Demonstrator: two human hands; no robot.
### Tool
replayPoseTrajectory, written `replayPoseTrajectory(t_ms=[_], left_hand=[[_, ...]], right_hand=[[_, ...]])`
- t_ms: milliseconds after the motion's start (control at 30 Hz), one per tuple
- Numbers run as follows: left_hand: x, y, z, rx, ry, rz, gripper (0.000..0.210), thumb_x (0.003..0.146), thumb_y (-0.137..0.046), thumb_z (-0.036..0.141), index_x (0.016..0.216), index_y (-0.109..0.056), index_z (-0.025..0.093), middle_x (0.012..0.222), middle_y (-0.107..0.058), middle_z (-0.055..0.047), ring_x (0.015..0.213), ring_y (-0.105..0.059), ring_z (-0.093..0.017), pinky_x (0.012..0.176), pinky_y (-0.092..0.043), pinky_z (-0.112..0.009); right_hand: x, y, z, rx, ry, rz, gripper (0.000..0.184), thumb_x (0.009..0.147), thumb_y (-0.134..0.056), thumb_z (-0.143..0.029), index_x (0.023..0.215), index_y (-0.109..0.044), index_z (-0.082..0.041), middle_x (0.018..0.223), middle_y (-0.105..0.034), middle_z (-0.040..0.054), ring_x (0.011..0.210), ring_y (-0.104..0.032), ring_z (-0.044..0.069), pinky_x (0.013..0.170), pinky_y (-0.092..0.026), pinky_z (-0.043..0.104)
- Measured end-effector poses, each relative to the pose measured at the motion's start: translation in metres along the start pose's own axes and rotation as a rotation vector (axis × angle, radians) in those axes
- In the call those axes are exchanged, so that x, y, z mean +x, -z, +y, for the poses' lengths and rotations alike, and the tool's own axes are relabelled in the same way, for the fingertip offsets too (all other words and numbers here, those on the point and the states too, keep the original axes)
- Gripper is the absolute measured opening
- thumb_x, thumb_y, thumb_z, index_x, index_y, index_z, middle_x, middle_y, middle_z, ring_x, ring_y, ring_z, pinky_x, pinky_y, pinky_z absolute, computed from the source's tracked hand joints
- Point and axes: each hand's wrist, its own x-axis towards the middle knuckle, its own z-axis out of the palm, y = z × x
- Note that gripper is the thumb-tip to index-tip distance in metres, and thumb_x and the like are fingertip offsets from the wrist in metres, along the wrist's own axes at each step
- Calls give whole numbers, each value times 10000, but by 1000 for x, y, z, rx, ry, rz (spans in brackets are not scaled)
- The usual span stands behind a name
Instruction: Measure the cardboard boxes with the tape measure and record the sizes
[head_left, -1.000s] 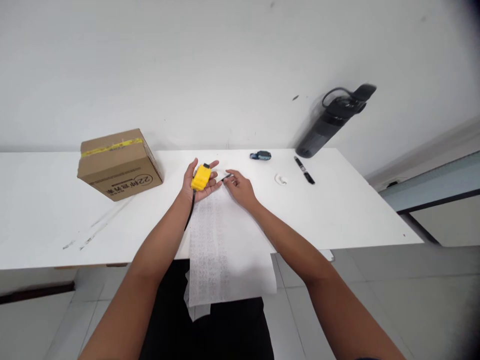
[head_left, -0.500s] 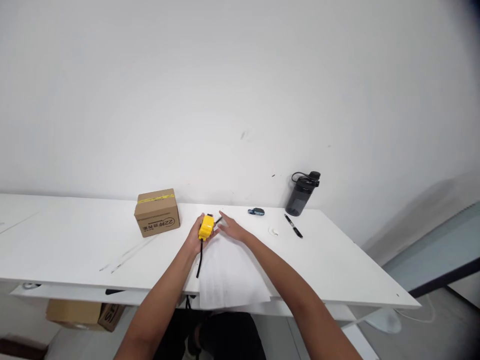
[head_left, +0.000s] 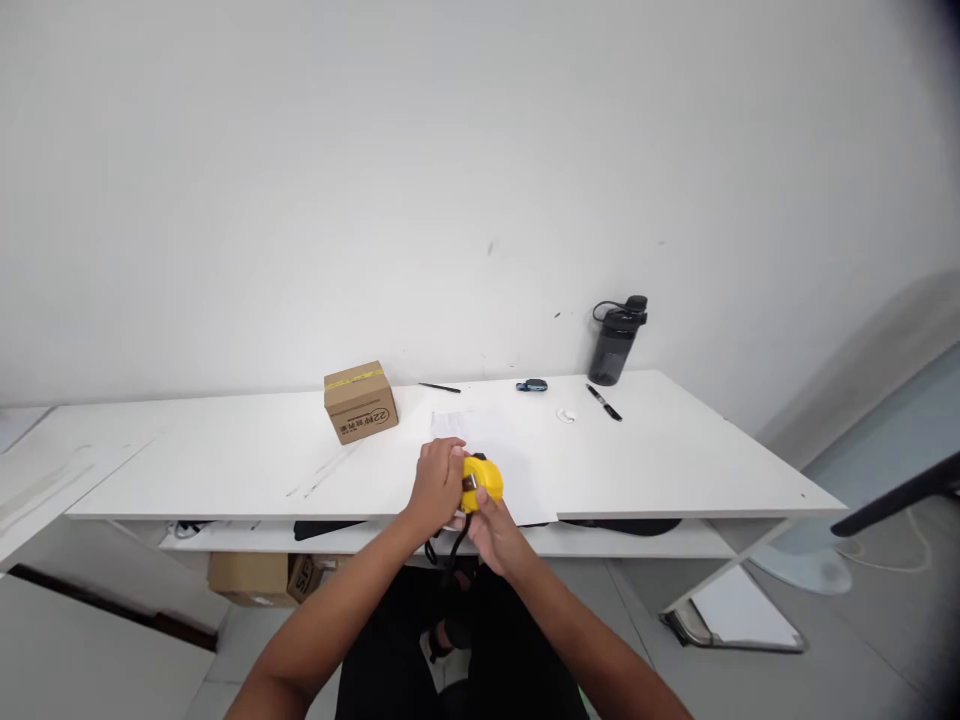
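A yellow tape measure [head_left: 487, 480] with a black wrist strap [head_left: 459, 540] is held over the table's front edge. My right hand [head_left: 496, 532] grips its case from below and the right, thumb on the front. My left hand [head_left: 439, 485] is closed against the case's left side, fingers curled; its fingertips are partly hidden. White paper [head_left: 525, 460] lies under and behind the hands, with a printed part [head_left: 448, 424] just beyond the left fingers. The strap hangs below the case between the wrists.
On the white table [head_left: 247, 460] stand a cardboard box [head_left: 362, 405] at left and a dark bottle [head_left: 613, 345] at back right. A thin black stick [head_left: 440, 387], a small blue-black object [head_left: 532, 385], a white curled piece [head_left: 565, 415] and a black pen [head_left: 604, 402] lie about.
The tape measure has come nearer my body, and my right hand now grips it; my left hand has shifted to its left side. The black stick, formerly by my right fingers, lies at the back.
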Motion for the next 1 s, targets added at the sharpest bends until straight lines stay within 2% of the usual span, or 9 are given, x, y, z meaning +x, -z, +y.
replayPoseTrajectory(t_ms=[67,167,267,367,500,600,833,933,1000], left_hand=[[3,7,-10,209,-92,-4,442,985,-408,488,1236,-599,179,1296,-595,-165,1276,-475,-316,1102,-360,-513],[33,36,-34,492,-78,34,570,892,-575,486,1349,-552,146,1521,-416,-225,1451,-291,-414,1161,-244,-585],[79,88,-64,757,-7,-32,676,813,-686,422,1406,-517,144,1595,-333,-246,1507,-182,-463,1189,-107,-625],[116,142,-95,870,120,-114,885,674,-802,420,1447,-470,145,1627,-281,-242,1525,-119,-478,1184,-158,-601],[130,183,-122,745,266,-221,684,777,-654,349,1429,-503,204,1438,-580,-149,1315,-534,-370,1033,-430,-438],[118,188,-125,703,241,-243,608,804,-587,333,1407,-548,267,1432,-609,-79,1209,-619,-324,939,-485,-380],[37,187,-126,386,5,-230,615,749,-658,491,1345,-636,340,1480,-570,12,1397,-480,-290,1182,-335,-406],[10,183,-128,218,47,-56,596,707,-706,609,1228,-717,321,1533,-509,-25,1462,-380,-325,1218,-271,-446],[3,173,-130,17,192,117,595,720,-707,626,1206,-724,283,1544,-490,-75,1455,-376,-352,1187,-306,-479]], right_hand=[[-20,12,1,29,-26,65,766,733,-784,-634,1379,-512,-326,1137,-682,75,946,-660,244,681,-580,358],[-58,42,7,5,-75,108,782,747,-771,-637,1405,-483,-329,1127,-673,78,873,-665,209,598,-543,286],[-104,72,20,-92,-139,133,792,744,-788,-600,1420,-462,-347,1166,-657,79,821,-653,171,551,-510,242],[-142,91,34,-185,-208,243,801,739,-761,-642,1423,-465,-352,1078,-671,72,747,-641,160,487,-477,221],[-157,96,35,-286,-252,265,864,695,-738,-725,1417,-495,-316,910,-674,66,570,-565,124,386,-355,185],[-139,91,23,-327,-239,150,895,689,-718,-759,1414,-509,-278,903,-672,73,571,-556,123,405,-369,199],[-48,59,-19,-410,-268,-236,920,620,-676,-861,1251,-642,-192,824,-695,80,557,-586,137,417,-407,216],[9,18,-38,-497,-229,-362,801,659,-685,-819,1108,-692,-155,801,-713,88,526,-585,127,432,-442,229],[53,-19,-45,-543,-159,-393,725,660,-702,-792,985,-700,-144,785,-720,86,498,-570,115,410,-422,221]])
